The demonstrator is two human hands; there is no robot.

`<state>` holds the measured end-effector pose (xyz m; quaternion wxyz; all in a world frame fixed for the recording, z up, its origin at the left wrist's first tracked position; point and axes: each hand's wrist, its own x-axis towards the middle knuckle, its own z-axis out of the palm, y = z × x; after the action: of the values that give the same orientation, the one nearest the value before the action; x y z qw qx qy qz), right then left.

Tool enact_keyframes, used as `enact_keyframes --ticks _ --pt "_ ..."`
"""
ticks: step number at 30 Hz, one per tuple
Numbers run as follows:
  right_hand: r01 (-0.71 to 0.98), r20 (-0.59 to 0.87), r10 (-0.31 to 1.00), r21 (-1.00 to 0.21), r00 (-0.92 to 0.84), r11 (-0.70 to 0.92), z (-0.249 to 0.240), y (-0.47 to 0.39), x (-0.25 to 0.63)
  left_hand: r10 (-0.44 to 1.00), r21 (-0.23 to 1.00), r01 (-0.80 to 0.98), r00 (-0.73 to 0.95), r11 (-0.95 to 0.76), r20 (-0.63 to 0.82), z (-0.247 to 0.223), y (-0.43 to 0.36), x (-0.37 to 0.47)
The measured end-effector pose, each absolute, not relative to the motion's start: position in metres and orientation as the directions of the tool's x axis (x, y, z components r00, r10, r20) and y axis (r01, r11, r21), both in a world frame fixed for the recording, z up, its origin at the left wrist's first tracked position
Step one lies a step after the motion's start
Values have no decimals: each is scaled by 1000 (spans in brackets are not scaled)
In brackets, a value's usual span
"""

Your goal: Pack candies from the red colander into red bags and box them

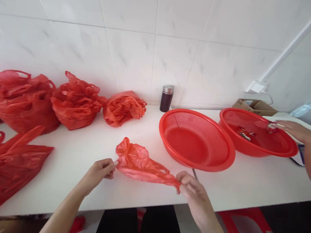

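A crumpled red plastic bag (141,163) is stretched between my two hands, just over the white table (132,198). My left hand (103,170) pinches its left edge between thumb and fingers. The bag's narrow right end is gripped by my right hand (192,190). Beyond my right hand stands a red perforated basket (191,145) with nothing visible inside.
Several full red bags (75,103) line the wall and left side. A dark tumbler (167,98) stands behind the basket. At the right, another person's hand (291,128) reaches over a second red basket (253,148) holding small items. A cardboard box (253,106) sits behind.
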<state>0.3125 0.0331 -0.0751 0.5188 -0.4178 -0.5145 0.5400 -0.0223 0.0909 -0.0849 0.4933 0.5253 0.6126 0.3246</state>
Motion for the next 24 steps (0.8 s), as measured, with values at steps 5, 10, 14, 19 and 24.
enact_keyframes --ticks 5,10,14,19,24 --pt "-243 102 993 -966 -61 85 -71 34 302 960 905 387 -273 176 -70 -76 56 -23" --pt "-74 218 965 -975 -147 209 -46 25 263 957 786 564 28 -252 287 -61 39 28" --pt "-181 311 916 -946 -254 270 -29 16 232 999 901 435 -33 4 12 -55 46 47" --pt "169 257 886 -924 -387 342 -32 18 220 967 938 -285 -102 198 -235 -47 46 42" --pt "445 26 882 -856 -471 263 -47 28 222 915 746 -611 -85 266 -395 -39 31 39"
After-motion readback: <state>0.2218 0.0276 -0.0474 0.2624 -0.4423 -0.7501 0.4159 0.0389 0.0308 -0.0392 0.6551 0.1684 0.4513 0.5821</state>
